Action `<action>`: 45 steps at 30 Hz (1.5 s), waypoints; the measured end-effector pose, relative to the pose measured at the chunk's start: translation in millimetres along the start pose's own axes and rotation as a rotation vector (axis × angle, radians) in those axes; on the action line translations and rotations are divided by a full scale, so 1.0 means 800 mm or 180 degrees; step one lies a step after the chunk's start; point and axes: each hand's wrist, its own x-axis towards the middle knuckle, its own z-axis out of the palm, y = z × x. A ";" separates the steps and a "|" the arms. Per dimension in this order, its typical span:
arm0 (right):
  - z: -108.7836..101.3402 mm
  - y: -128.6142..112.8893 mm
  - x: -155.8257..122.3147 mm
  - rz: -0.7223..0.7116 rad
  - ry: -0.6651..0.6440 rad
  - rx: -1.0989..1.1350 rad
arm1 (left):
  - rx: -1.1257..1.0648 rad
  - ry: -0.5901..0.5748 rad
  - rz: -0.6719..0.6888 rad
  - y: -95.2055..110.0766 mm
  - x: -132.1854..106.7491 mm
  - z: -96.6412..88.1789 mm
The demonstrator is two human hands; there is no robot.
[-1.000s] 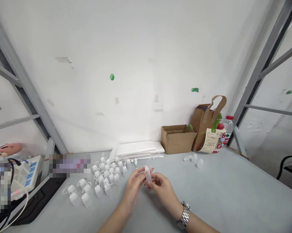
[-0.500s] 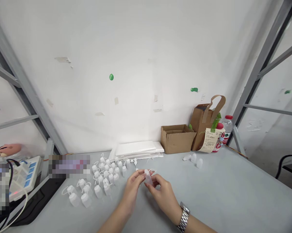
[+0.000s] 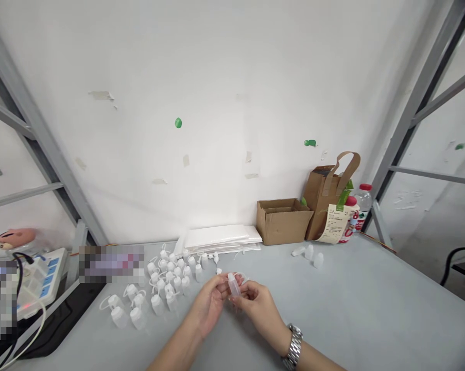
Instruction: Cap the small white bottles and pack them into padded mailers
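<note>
Both my hands meet over the grey table [image 3: 356, 309] near its middle. My left hand [image 3: 209, 300] and my right hand [image 3: 257, 305] pinch one small translucent plastic bottle [image 3: 232, 285] between their fingertips, holding it upright above the tabletop. A thin white loop with a cap hangs off the bottle. My right wrist wears a metal watch [image 3: 293, 348]. Just left of my hands stands a cluster of several similar small white bottles [image 3: 166, 281] with tethered caps.
Three more small bottles [image 3: 309, 253] lie at the right. A stack of white bags [image 3: 220, 238], an open cardboard box [image 3: 282, 220], a paper bag [image 3: 327, 198] and a drink bottle [image 3: 361, 206] line the wall. A power strip [image 3: 39, 281] sits at far left.
My hands have drawn slightly closer to me and turned the small bottle between the fingertips; it still stays in both hands.
</note>
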 end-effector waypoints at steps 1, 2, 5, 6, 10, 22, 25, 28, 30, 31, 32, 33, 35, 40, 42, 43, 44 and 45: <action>0.000 -0.001 0.001 0.0046 -0.0050 0.0097 | -0.0072 0.0034 -0.0062 0.000 0.000 0.000; 0.000 -0.001 0.001 0.0093 -0.0107 0.0196 | -0.0146 0.0071 -0.0127 0.001 0.000 0.001; 0.000 -0.006 0.001 0.0198 -0.0260 0.0451 | -0.0347 0.0192 -0.0279 0.006 -0.002 0.006; 0.000 -0.007 0.000 0.0224 -0.0308 0.0518 | -0.0393 0.0224 -0.0311 0.007 -0.003 0.007; 0.000 -0.013 -0.003 0.0326 -0.0504 0.0779 | -0.0503 0.0299 -0.0377 0.009 -0.006 0.010; -0.008 -0.016 -0.005 0.0462 -0.1414 0.1614 | -0.0407 0.0105 -0.0369 0.000 -0.004 0.007; -0.013 -0.017 0.000 0.0470 -0.1550 0.1786 | -0.0440 0.0087 -0.0110 0.002 -0.007 0.008; -0.016 -0.017 0.005 0.0394 -0.1553 0.1735 | -0.0369 -0.0018 0.0158 0.007 -0.011 0.010; -0.015 -0.016 0.007 0.0256 -0.1410 0.1494 | -0.0217 -0.0098 0.0349 0.010 -0.015 0.012; -0.014 -0.015 0.007 0.0160 -0.1264 0.1319 | -0.0141 -0.0143 0.0445 0.011 -0.016 0.013; -0.013 -0.014 0.007 0.0057 -0.1087 0.1125 | -0.0076 -0.0169 0.0532 0.011 -0.016 0.014; -0.012 -0.013 0.007 -0.0048 -0.0893 0.0930 | -0.0010 -0.0174 0.0606 0.010 -0.016 0.014; -0.010 -0.011 0.006 -0.0252 -0.0508 0.0568 | 0.0165 -0.0120 0.0729 0.007 -0.014 0.015; -0.008 -0.007 0.002 -0.0614 -0.0106 -0.0048 | 0.0639 0.0129 0.0943 0.002 -0.010 0.013; -0.008 -0.007 0.000 -0.0638 -0.0263 -0.0124 | 0.0691 0.0187 0.0915 0.003 -0.009 0.014; -0.007 -0.007 -0.001 -0.0642 -0.0340 -0.0138 | 0.0720 0.0184 0.0891 0.003 -0.009 0.014; -0.007 -0.007 -0.001 -0.0644 -0.0394 -0.0159 | 0.0764 0.0163 0.0873 0.004 -0.009 0.014; -0.007 -0.008 -0.001 -0.0642 -0.0405 -0.0186 | 0.0831 0.0139 0.0875 0.005 -0.009 0.013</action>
